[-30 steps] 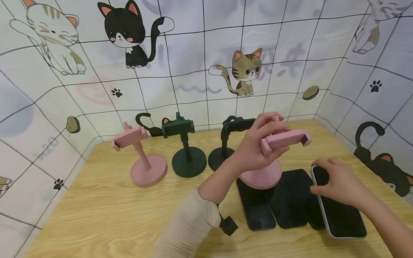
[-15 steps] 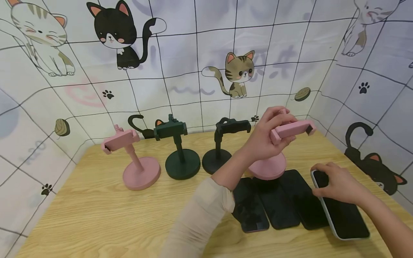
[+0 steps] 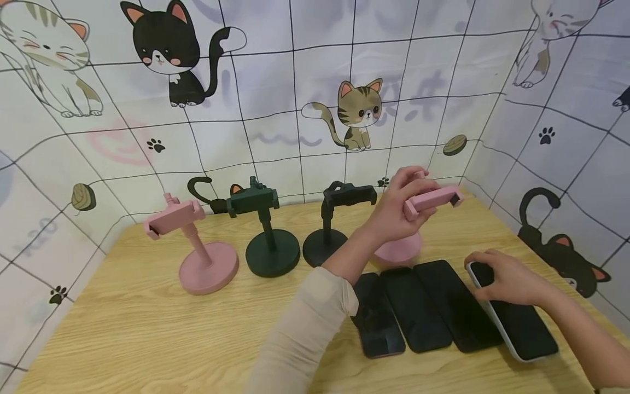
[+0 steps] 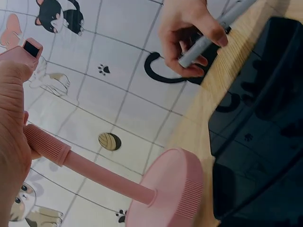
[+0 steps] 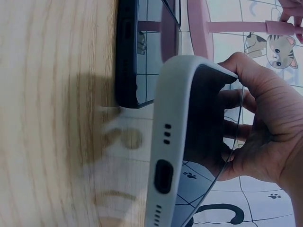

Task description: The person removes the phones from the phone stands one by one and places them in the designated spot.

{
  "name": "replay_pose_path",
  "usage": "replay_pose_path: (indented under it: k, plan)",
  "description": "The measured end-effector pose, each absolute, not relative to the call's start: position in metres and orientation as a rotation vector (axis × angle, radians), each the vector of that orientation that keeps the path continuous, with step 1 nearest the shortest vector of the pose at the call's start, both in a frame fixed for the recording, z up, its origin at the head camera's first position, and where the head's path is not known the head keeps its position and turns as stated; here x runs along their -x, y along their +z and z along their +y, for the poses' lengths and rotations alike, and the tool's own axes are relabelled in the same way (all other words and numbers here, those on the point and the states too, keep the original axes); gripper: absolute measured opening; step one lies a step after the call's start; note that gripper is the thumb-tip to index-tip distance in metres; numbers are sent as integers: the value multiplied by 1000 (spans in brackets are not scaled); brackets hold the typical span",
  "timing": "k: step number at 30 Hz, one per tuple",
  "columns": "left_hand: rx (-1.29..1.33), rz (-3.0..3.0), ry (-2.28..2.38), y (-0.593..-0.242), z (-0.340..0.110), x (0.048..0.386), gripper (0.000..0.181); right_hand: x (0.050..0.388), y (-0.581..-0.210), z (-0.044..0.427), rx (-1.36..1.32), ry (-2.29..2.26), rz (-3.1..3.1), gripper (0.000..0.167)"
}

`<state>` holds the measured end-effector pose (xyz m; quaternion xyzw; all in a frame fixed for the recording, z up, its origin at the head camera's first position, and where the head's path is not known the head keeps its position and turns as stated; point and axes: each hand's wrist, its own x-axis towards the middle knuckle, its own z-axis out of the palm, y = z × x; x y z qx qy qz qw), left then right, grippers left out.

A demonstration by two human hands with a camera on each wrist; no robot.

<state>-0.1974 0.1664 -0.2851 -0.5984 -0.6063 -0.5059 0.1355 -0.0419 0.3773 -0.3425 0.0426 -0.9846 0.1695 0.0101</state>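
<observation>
My left hand (image 3: 394, 213) grips a pink phone stand (image 3: 435, 200) near its holder. Its round base (image 4: 165, 189) hangs tilted in the left wrist view, beside the dark phones; whether it touches the table cannot be told. My right hand (image 3: 512, 276) pinches the far end of a phone with a white edge (image 5: 173, 118) between thumb and fingers. That phone leans up off the table, its screen dark. Left of it lie several black phones side by side, among them one at the left end (image 3: 379, 323) and one beside my right hand (image 3: 458, 306).
A row of phone stands is at the back of the wooden table (image 3: 162, 339): a pink stand (image 3: 209, 268), a dark green stand (image 3: 272, 254) and a black stand (image 3: 325, 246). Behind them hangs a cat-patterned sheet (image 3: 275, 82).
The pink stand in my left hand has moved back and a little right, away from over the phones. My right hand keeps its hold on the white-edged phone. The head view has shifted slightly.
</observation>
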Motion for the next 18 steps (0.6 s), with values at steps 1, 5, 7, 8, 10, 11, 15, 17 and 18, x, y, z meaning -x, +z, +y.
replay_pose_path:
  k: [1, 5, 7, 8, 10, 11, 15, 17, 18]
  plan:
    - [1723, -1761, -1462, -287, 167, 199, 39, 43, -343, 378, -140, 533, -3070, 51]
    - [1681, -1781, -1441, -295, 166, 204, 37, 47, -346, 379, -160, 556, -3067, 49]
    - [1665, -1789, -1439, -298, 166, 206, 37, 48, -348, 380, -160, 577, -3077, 49]
    - [1658, -1798, -1435, -299, 166, 207, 37, 50, -348, 380, -150, 588, -3084, 49]
    - [1650, -1802, -1427, -302, 166, 209, 36, 51, -348, 380, -140, 611, -3100, 50]
    - [1649, -1800, -1426, -303, 167, 211, 36, 53, -348, 380, -136, 622, -3107, 50]
    - [1661, -1745, -1424, -307, 167, 216, 36, 57, -349, 381, -146, 642, -3115, 50]
    - [1659, -1725, -1435, -308, 167, 219, 37, 60, -350, 382, -149, 639, -3112, 49]
    - [1655, -1719, -1436, -308, 167, 220, 37, 61, -351, 382, -147, 642, -3110, 49]
